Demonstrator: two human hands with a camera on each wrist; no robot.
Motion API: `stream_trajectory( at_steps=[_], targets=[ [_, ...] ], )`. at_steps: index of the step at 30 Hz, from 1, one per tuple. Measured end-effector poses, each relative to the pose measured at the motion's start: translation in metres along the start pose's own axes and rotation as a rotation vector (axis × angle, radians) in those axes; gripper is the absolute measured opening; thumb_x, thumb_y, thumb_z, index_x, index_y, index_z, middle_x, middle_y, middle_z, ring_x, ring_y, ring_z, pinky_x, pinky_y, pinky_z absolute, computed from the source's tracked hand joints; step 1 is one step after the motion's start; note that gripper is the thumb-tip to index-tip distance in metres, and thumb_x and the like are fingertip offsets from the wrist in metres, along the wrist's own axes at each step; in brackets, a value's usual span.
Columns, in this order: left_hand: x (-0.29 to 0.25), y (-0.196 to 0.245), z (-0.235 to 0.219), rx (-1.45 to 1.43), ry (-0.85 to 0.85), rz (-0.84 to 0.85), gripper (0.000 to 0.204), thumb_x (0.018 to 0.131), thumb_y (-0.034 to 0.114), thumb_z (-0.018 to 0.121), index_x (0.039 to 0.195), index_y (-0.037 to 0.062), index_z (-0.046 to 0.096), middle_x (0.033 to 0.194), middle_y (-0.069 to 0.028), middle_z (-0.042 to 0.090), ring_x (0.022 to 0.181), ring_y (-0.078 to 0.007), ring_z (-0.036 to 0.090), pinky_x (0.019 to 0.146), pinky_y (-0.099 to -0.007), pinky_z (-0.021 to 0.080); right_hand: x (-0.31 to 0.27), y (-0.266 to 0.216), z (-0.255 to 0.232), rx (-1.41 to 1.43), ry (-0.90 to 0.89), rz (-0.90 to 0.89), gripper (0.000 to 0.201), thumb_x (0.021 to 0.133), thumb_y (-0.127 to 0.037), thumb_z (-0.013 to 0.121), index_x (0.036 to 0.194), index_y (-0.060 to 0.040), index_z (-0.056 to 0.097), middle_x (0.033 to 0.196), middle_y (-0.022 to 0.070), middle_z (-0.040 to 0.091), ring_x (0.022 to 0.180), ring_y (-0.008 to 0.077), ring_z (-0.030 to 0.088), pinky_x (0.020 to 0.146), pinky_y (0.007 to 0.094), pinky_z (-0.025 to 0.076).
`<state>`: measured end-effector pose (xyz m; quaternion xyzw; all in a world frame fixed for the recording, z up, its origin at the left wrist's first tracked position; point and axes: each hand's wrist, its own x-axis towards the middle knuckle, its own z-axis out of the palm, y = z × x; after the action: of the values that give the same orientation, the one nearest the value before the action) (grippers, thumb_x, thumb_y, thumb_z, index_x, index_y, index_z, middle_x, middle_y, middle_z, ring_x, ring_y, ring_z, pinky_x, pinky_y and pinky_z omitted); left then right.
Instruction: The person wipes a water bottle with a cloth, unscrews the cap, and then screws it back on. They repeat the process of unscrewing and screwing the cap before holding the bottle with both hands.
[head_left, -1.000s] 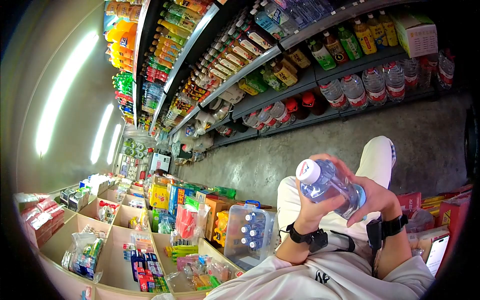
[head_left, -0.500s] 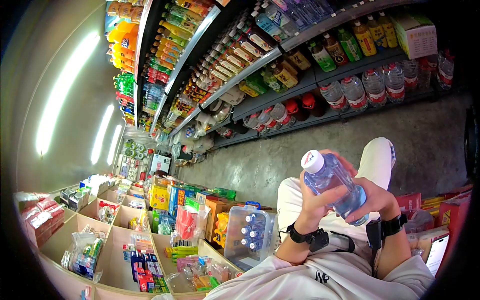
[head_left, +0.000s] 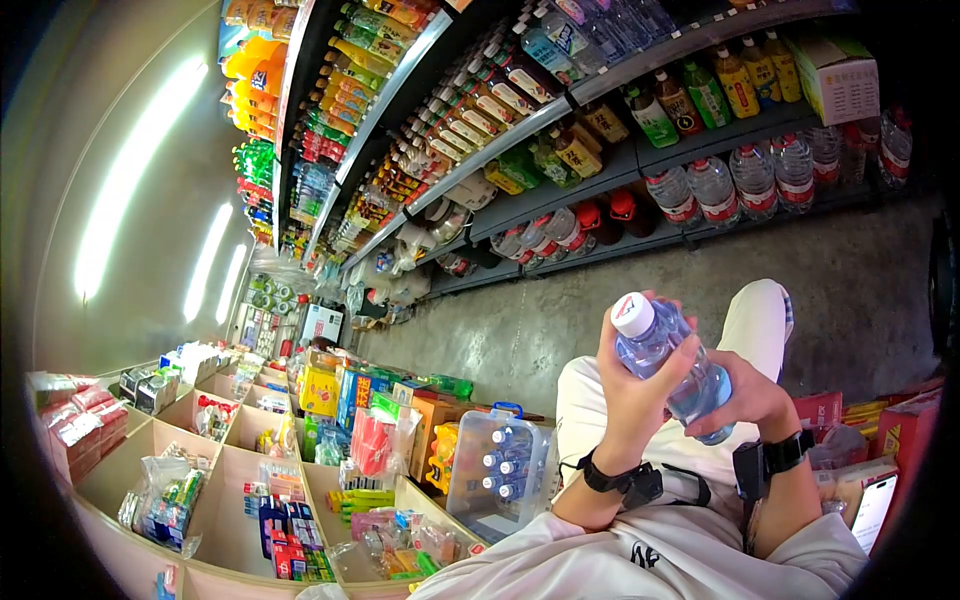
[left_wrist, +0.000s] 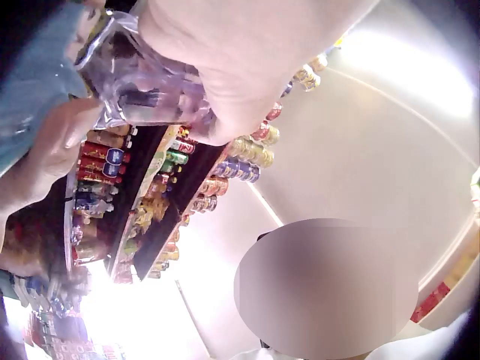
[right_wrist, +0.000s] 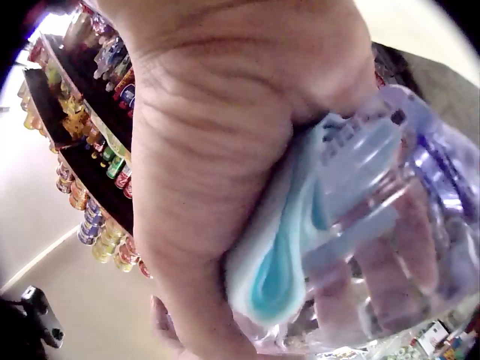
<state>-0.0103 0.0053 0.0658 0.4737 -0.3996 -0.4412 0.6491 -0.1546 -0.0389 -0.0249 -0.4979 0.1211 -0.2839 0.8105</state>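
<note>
Head view: the clear plastic water bottle with a white cap (head_left: 668,370) is held in front of the chest, at about 3 o'clock in the picture. Compared with one second ago, it has been turned more upright, so the cap now points toward 11 o'clock, and the bottle has been brought slightly nearer to the body. The left hand (head_left: 640,385) is wrapped around the upper part, below the cap; the right hand (head_left: 745,395) is closed around the lower part. It is judged that the bottle is being turned for inspection or wiping.

Left wrist view: the curled fingers (left_wrist: 247,60) are seen on the transparent bottle wall, with drink shelves at 8 o'clock.

Right wrist view: the palm (right_wrist: 225,150) presses a light blue cloth or label against the bottle; which one it is cannot be told.

The room is a shop: a grey concrete floor (head_left: 520,330), long shelves of drinks (head_left: 560,130) at 12 o'clock, and wooden compartments with snacks (head_left: 250,470) at 8 o'clock.
</note>
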Motion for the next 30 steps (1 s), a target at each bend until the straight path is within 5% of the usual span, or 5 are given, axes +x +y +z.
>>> stream_trajectory(
  at_steps=[6,9,13,24,30],
  targets=[
    [0.003,-0.004,-0.012,-0.177,-0.140,0.056,0.063,0.073,-0.002,0.078,0.129,0.0036,0.051,0.114,-0.0125,0.061,0.105,-0.0257,0.066,0.090,-0.0380,0.055,0.000,0.005,-0.006,-0.092,-0.060,0.010,0.069,0.064,-0.008,0.096,0.124,-0.0007,0.063,0.110,0.0024,0.070,0.101,0.0109,0.062,0.092,0.0279,0.049],
    [0.004,0.001,-0.017,-0.274,-0.201,-0.019,0.076,0.055,0.014,0.067,0.129,0.0054,0.050,0.107,-0.0144,0.058,0.093,-0.0342,0.063,0.085,-0.0468,0.052,-0.002,0.001,-0.003,-0.065,-0.101,0.010,0.070,0.066,-0.008,0.095,0.127,-0.0002,0.061,0.112,0.0025,0.069,0.102,0.0108,0.061,0.091,0.0277,0.049],
    [0.005,0.003,-0.023,-0.294,-0.218,0.023,0.076,0.056,0.032,0.067,0.127,0.0110,0.050,0.105,-0.0103,0.056,0.086,-0.0278,0.058,0.082,-0.0474,0.047,-0.003,0.004,-0.003,0.122,-0.192,0.075,0.071,0.067,-0.007,0.094,0.128,0.0008,0.059,0.112,0.0021,0.068,0.101,0.0102,0.060,0.089,0.0266,0.049],
    [0.010,0.007,-0.048,-0.555,-0.296,0.418,0.078,0.055,0.026,0.072,0.127,0.0099,0.049,0.107,-0.0116,0.056,0.087,-0.0308,0.060,0.081,-0.0527,0.048,0.000,0.001,-0.003,0.176,-0.062,0.010,0.069,0.068,-0.004,0.092,0.129,-0.0038,0.059,0.110,0.0024,0.068,0.102,0.0111,0.062,0.090,0.0266,0.050],
    [-0.003,0.014,-0.044,-0.435,-0.305,0.598,0.068,0.074,0.036,0.084,0.125,0.0117,0.048,0.108,-0.0083,0.057,0.084,-0.0301,0.061,0.078,-0.0536,0.049,0.004,0.008,-0.002,0.257,-0.038,-0.081,0.070,0.070,-0.005,0.090,0.132,-0.0029,0.057,0.114,0.0042,0.068,0.103,0.0133,0.063,0.089,0.0273,0.052]
  ],
)
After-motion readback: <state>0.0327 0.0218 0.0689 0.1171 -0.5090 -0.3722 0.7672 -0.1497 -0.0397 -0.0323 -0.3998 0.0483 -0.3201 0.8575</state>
